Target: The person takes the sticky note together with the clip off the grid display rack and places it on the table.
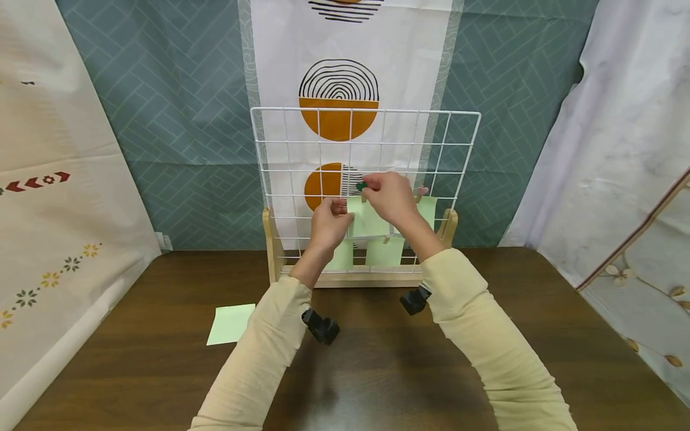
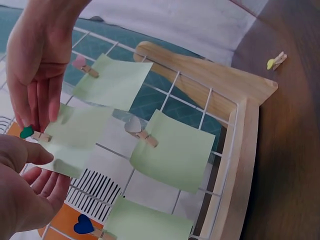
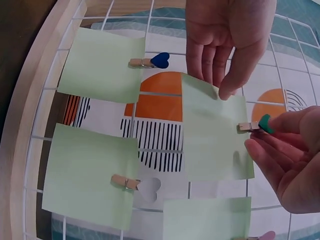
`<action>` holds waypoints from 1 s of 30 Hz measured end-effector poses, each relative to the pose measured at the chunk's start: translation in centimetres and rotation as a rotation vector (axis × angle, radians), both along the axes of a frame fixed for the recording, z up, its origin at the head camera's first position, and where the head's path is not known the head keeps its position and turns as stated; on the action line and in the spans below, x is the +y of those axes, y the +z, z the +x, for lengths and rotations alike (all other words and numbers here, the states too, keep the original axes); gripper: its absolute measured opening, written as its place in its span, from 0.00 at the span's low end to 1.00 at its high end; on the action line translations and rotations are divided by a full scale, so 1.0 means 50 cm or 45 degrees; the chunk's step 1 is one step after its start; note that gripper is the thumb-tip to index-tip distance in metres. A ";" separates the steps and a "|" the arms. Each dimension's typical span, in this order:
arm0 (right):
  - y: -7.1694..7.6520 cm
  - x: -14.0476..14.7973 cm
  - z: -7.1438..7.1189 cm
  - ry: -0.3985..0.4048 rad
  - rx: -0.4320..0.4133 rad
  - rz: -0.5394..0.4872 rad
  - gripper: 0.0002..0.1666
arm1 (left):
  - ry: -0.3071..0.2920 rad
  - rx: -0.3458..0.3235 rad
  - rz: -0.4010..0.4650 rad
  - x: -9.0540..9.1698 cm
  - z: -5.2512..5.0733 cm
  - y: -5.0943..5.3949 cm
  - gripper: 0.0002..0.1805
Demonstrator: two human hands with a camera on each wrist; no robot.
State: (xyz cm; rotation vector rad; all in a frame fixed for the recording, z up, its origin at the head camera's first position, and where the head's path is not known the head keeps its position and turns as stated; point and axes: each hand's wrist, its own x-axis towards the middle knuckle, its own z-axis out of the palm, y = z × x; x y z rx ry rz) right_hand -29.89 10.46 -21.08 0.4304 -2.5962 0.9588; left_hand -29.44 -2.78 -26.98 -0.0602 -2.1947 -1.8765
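Observation:
A light green paper note (image 1: 372, 220) lies against the white wire grid (image 1: 366, 110). My left hand (image 1: 330, 224) holds its left edge, thumb in front and fingers behind. At the note's top edge, my right hand (image 1: 392, 194) pinches a small wooden clothespin with a green heart (image 3: 252, 126); its jaws sit over the paper's edge. Around it hang other green notes, clipped with a blue-heart clothespin (image 2: 84, 224), a white-heart clothespin (image 3: 149, 190) and a pink-heart clothespin (image 1: 423, 191).
A wooden stand (image 1: 372, 279) supports the grid on a dark brown table (image 1: 366, 383). One loose green note (image 1: 232, 324) lies on the table at left. A yellow-heart clothespin (image 2: 276, 61) rests on the tabletop. Patterned cloths (image 1: 178, 120) hang behind.

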 end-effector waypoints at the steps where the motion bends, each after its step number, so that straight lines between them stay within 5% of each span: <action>1: 0.000 -0.002 -0.003 -0.002 0.009 0.011 0.19 | -0.002 -0.009 0.012 0.000 0.000 -0.001 0.16; 12: 0.004 -0.006 -0.014 -0.045 0.027 0.071 0.14 | 0.019 -0.004 0.053 -0.001 -0.002 -0.005 0.15; 25: 0.002 -0.003 -0.021 0.090 -0.014 -0.025 0.12 | 0.041 -0.008 0.035 -0.004 -0.008 -0.001 0.11; 30: 0.002 0.004 -0.021 0.068 0.011 0.047 0.10 | 0.049 -0.017 0.014 0.000 -0.012 0.001 0.10</action>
